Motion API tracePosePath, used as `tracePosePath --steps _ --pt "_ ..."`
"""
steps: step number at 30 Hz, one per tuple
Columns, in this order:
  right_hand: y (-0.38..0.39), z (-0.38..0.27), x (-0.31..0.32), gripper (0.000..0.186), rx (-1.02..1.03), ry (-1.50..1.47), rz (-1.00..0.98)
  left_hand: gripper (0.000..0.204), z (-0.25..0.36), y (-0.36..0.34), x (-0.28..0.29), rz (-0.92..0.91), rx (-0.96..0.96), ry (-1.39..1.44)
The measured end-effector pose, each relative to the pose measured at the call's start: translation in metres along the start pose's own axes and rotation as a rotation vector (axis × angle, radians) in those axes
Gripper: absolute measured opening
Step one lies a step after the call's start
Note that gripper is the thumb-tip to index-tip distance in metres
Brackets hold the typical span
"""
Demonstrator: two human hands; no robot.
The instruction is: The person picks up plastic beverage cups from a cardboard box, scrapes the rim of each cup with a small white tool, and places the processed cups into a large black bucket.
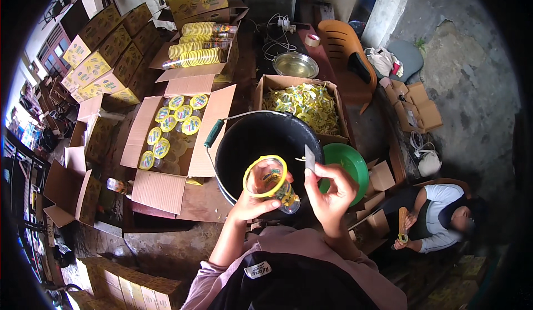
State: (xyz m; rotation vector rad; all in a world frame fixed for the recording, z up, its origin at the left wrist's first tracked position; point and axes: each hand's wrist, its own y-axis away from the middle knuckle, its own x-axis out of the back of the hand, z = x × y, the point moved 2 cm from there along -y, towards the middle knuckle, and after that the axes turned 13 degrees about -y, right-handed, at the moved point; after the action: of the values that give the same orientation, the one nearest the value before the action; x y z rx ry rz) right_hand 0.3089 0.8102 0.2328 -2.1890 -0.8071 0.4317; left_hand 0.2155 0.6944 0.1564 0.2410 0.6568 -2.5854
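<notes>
Black bucket (250,143) with a green-gripped handle sits centre, a green plastic lid (350,163) leaning just beside it. Open carton of sealed cups (172,124) to its left, box of yellow scraps (305,102) behind, orange chair (347,52) beyond. Another person (438,218) sits off right.

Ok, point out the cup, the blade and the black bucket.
cup (270,183), head view, on its clear side wall below the yellow rim
blade (310,158), head view, on the flat grey metal above the fingers
black bucket (252,138), head view, on its inner wall
</notes>
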Motion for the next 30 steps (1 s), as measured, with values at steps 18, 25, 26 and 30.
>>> tracePosePath --steps 18,25,26,30 --pt "0.122 0.245 0.213 0.019 -0.687 0.058 0.370 0.051 -0.031 -0.009 0.010 0.246 0.095 -0.112" --pt "0.162 0.271 0.190 0.036 -1.090 0.571 0.049 0.053 -0.025 -0.006 0.024 0.767 -0.078 -0.423" --pt "0.162 0.268 0.185 0.036 -1.114 0.539 0.086 0.053 -0.024 -0.005 0.025 0.775 -0.077 -0.427" --pt "0.157 0.257 0.185 0.041 -1.362 -0.157 0.203 0.055 -0.022 -0.004 0.026 0.768 -0.062 -0.445"
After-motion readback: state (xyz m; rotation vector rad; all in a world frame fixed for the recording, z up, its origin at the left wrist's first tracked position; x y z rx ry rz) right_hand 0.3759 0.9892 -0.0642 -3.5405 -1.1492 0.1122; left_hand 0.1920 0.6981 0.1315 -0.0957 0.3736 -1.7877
